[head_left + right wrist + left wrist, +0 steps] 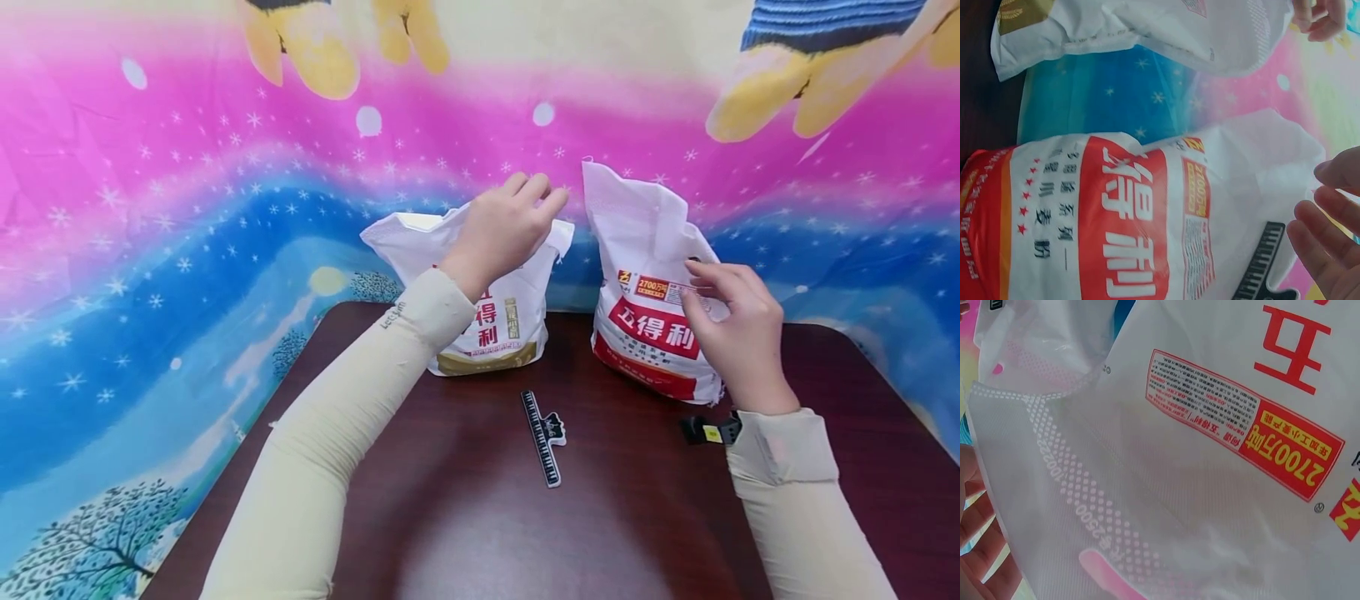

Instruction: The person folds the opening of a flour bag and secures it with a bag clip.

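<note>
Two white flour bags stand side by side, the left flour bag [487, 308] with gold at its base and the right flour bag [652, 325] with red panels. My left hand [506, 229] reaches over the left bag's top, its fingers loosely bent; in the left wrist view its fingers [985, 544] show beside the bag's pale edge. My right hand [738, 325] is by the right bag's upper right side, thumb and fingers apart. A black piano-key clip [1263, 262] overlaps that bag near these fingers; I cannot tell whether the hand touches it.
Another piano-key clip [542, 437] lies on the dark brown table [480, 517], in front of the bags. Behind the table hangs a colourful printed cloth [225, 208]. A black strap with a yellow patch [712, 431] is at the right wrist.
</note>
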A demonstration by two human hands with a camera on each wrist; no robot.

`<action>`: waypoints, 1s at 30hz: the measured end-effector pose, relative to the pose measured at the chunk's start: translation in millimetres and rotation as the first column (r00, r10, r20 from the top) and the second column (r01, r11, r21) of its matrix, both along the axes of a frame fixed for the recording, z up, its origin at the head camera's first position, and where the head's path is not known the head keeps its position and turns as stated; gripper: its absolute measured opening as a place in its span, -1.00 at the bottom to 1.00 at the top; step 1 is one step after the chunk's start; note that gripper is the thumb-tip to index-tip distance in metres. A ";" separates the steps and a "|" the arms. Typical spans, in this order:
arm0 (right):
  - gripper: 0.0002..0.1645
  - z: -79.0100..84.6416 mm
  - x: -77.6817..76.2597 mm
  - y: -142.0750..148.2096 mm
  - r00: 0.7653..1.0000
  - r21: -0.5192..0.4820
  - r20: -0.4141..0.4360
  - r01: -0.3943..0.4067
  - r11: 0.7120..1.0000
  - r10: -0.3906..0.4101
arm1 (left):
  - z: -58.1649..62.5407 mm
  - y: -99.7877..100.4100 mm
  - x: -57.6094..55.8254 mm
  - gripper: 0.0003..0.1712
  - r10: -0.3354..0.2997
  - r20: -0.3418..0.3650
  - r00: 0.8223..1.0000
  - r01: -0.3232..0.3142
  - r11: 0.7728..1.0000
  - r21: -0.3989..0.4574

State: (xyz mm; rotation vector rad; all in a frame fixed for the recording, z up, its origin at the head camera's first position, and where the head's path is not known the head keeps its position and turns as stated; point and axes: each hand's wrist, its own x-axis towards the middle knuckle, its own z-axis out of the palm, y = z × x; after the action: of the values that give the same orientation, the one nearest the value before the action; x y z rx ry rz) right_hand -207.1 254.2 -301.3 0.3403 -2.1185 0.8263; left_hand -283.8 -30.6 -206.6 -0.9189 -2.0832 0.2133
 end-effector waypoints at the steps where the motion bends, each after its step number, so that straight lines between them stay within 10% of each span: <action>1: -0.49 -0.3 -0.8 -1.1 1.000 0.005 0.003 -0.006 1.000 0.006 | 0.5 -0.9 0.6 -0.67 0.003 0.000 1.000 -0.003 1.000 -0.002; 14: -0.51 -2.2 -13.7 -14.1 0.991 -0.018 0.085 -0.101 0.995 0.102 | 6.4 -9.0 7.4 -0.70 -0.009 0.016 1.000 0.009 0.999 0.047; 30: -0.54 13.9 -32.4 -36.3 0.958 -0.072 0.222 -0.166 0.983 0.178 | 15.3 -18.5 12.3 -0.59 0.144 0.206 0.968 -0.151 0.988 0.018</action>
State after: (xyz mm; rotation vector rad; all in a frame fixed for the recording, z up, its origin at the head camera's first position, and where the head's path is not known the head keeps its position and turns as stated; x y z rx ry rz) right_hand -239.5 218.0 -287.4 0.4244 -2.2981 1.0646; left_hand -271.5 -49.1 -191.3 -0.7939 -2.3413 0.1659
